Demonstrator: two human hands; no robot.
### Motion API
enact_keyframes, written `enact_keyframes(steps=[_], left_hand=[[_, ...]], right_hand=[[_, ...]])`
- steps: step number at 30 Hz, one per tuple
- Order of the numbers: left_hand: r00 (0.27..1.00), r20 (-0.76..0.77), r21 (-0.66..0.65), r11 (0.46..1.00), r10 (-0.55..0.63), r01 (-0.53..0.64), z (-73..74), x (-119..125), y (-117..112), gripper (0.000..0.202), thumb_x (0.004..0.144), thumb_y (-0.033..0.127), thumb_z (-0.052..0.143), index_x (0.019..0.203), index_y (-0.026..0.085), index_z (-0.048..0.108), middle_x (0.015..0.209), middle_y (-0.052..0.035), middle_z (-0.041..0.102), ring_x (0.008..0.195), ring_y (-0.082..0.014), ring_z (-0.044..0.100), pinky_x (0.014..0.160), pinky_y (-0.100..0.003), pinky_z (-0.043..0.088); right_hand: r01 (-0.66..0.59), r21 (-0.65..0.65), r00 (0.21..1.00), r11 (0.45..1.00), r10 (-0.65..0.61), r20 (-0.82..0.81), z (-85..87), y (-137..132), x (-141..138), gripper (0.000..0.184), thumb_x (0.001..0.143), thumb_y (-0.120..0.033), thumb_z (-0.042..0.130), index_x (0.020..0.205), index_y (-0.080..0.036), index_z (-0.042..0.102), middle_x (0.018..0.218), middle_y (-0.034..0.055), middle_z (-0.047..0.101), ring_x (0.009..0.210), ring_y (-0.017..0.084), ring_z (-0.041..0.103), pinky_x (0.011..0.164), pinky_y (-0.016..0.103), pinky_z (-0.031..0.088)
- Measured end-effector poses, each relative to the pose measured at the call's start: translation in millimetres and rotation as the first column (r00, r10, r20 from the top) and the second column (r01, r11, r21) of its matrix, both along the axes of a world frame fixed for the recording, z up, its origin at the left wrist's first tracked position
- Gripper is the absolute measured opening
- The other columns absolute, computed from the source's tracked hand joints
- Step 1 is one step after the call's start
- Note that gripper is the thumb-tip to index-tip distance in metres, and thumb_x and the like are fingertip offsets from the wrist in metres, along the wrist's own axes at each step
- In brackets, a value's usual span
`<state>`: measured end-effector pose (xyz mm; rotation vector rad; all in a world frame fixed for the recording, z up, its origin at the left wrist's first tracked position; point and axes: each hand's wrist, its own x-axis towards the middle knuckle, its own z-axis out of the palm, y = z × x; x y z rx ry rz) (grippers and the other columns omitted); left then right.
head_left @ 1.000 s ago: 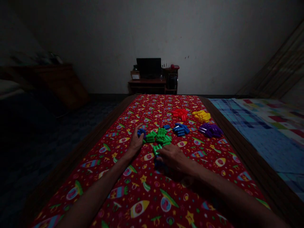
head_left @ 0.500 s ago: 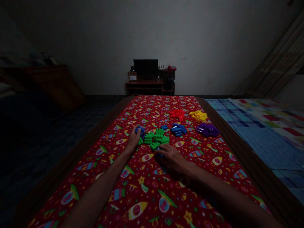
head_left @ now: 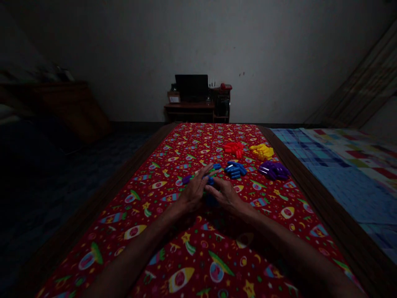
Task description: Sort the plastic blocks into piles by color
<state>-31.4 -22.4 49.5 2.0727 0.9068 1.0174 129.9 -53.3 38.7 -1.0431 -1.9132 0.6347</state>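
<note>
My left hand (head_left: 192, 193) and my right hand (head_left: 228, 194) meet fingertip to fingertip in the middle of the red rocket-print cloth (head_left: 192, 256). Their curled fingers close on small blue plastic pieces (head_left: 210, 180), and more blue shows under the palms. The hands hide most of the green pile; only a sliver shows by a loose blue piece (head_left: 217, 166). Just beyond the right hand lie a blue pile (head_left: 235, 169), a purple pile (head_left: 274, 170), a red pile (head_left: 234, 148) and a yellow pile (head_left: 263, 151).
The cloth covers a long wooden-edged table (head_left: 328, 215). A checked blue and multicoloured sheet (head_left: 347, 165) lies to the right. A dark desk with a monitor (head_left: 192, 87) stands against the far wall. The room to the left is dim floor.
My left hand moved right from the green pile's left edge, and my right hand moved forward. Both now meet over the green pile, covering it.
</note>
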Motion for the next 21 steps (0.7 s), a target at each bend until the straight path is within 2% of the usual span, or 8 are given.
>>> enact_keyframes(steps=[3,5,7,9,12,13,15,21], left_hand=[[0.997,-0.074,0.007,0.999,-0.039,0.04,-2.3,5,-6,0.052,0.1,0.042,0.018,0.147,0.022,0.03,0.142,-0.0066,0.052,0.135,-0.019,0.042,0.115,-0.04,0.031],[0.99,-0.136,0.069,0.997,0.03,-0.021,-5.8,-3,2,0.052,0.1,0.042,0.018,0.147,0.023,0.03,0.144,-0.0065,0.05,0.135,-0.0192,0.043,0.115,-0.041,0.029],[0.965,-0.215,0.18,0.977,0.15,-0.112,-11.3,-16,17,0.051,0.098,0.044,0.028,0.144,0.023,0.036,0.143,-0.0072,0.05,0.135,-0.0215,0.042,0.116,-0.046,0.025],[0.926,-0.282,0.275,0.946,0.251,-0.172,-19.5,-31,34,0.049,0.093,0.046,0.041,0.136,0.022,0.047,0.141,-0.0088,0.052,0.135,-0.0253,0.042,0.116,-0.051,0.022],[0.898,-0.322,0.271,0.938,0.299,-0.215,-34.6,-50,56,0.049,0.089,0.049,0.044,0.122,0.017,0.059,0.134,-0.0143,0.058,0.129,-0.0299,0.048,0.111,-0.052,0.031],[0.897,-0.326,0.243,0.943,0.299,-0.226,-39.0,-54,61,0.05,0.088,0.05,0.043,0.119,0.015,0.061,0.13,-0.0159,0.059,0.126,-0.0305,0.051,0.109,-0.051,0.035],[0.905,-0.325,0.166,0.958,0.276,-0.233,-45.2,-59,65,0.053,0.087,0.052,0.043,0.118,0.014,0.062,0.125,-0.017,0.063,0.119,-0.0303,0.056,0.104,-0.048,0.042],[0.946,-0.322,0.045,0.998,0.05,-0.038,-46.1,-56,55,0.061,0.082,0.053,0.056,0.134,0.021,0.052,0.134,-0.012,0.058,0.122,-0.0288,0.055,0.103,-0.043,0.045]], right_hand=[[0.053,-0.03,0.998,0.998,-0.053,0.023,-3.2,8,14,0.031,0.091,-0.039,0.047,0.085,-0.014,0.066,0.067,-0.0005,0.062,0.057,0.011,0.051,0.055,0.021,0.039],[0.166,-0.017,0.984,0.986,-0.164,0.075,-1.6,16,35,0.033,0.091,-0.04,0.046,0.081,-0.015,0.066,0.065,0.0003,0.061,0.057,0.012,0.052,0.055,0.022,0.038],[0.307,0.027,0.937,0.951,-0.307,0.168,2.4,24,61,0.033,0.091,-0.038,0.045,0.088,-0.015,0.068,0.069,0.0024,0.065,0.061,0.015,0.056,0.057,0.023,0.039],[0.454,0.094,0.832,0.886,-0.459,0.311,6.4,29,85,0.033,0.091,-0.034,0.045,0.104,-0.015,0.067,0.079,0.0059,0.07,0.067,0.018,0.061,0.06,0.024,0.039],[0.614,0.188,0.576,0.767,-0.597,0.558,8.9,30,106,0.033,0.091,-0.03,0.045,0.114,-0.014,0.064,0.09,0.0116,0.072,0.075,0.021,0.065,0.062,0.026,0.037],[0.638,0.207,0.499,0.741,-0.603,0.622,8.9,29,108,0.032,0.092,-0.03,0.045,0.112,-0.014,0.065,0.091,0.0126,0.072,0.076,0.021,0.066,0.062,0.026,0.036],[0.643,0.21,0.42,0.736,-0.569,0.707,8.1,27,107,0.032,0.094,-0.033,0.043,0.108,-0.016,0.066,0.093,0.0127,0.072,0.078,0.021,0.066,0.06,0.026,0.034],[0.608,0.216,0.339,0.764,-0.496,0.799,11.2,24,94,0.046,0.098,-0.046,0.035,0.098,-0.014,0.068,0.089,0.0147,0.072,0.078,0.023,0.068,0.059,0.027,0.033]])
